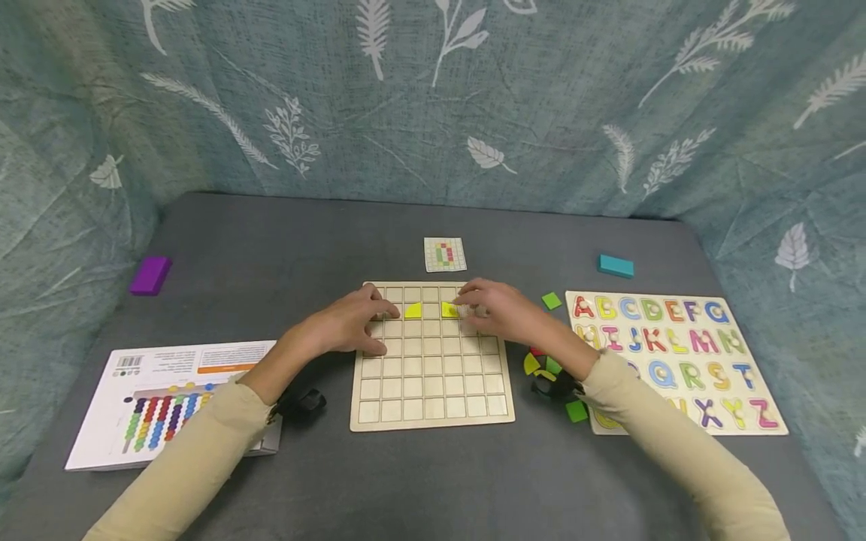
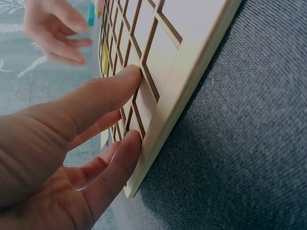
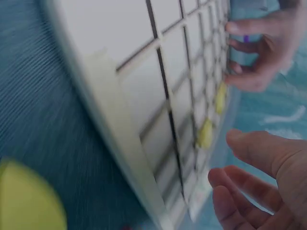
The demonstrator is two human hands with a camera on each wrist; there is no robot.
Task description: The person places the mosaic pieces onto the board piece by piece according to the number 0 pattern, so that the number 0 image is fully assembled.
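Note:
A pale wooden grid board (image 1: 433, 387) lies flat in the middle of the table. Two yellow pieces sit in squares near its far edge: a quarter-round one (image 1: 413, 310) and, to its right, another yellow piece (image 1: 447, 309). At the board's left side, my left hand (image 1: 348, 323) rests its thumb and fingertips on the wood, holding no piece. My right hand (image 1: 504, 312) hovers over the far right part, its fingertips close to the right yellow piece. In the right wrist view its loosely bent fingers (image 3: 259, 148) have nothing between them.
Beyond the board lies a small pattern card (image 1: 444, 255). Loose pieces, including a green square (image 1: 551, 300) and a yellow quarter-round (image 1: 531, 364), lie right of it, beside an alphabet puzzle (image 1: 676, 330). A white box (image 1: 101, 391), purple block (image 1: 150, 276) and teal block (image 1: 616, 265) stand farther out.

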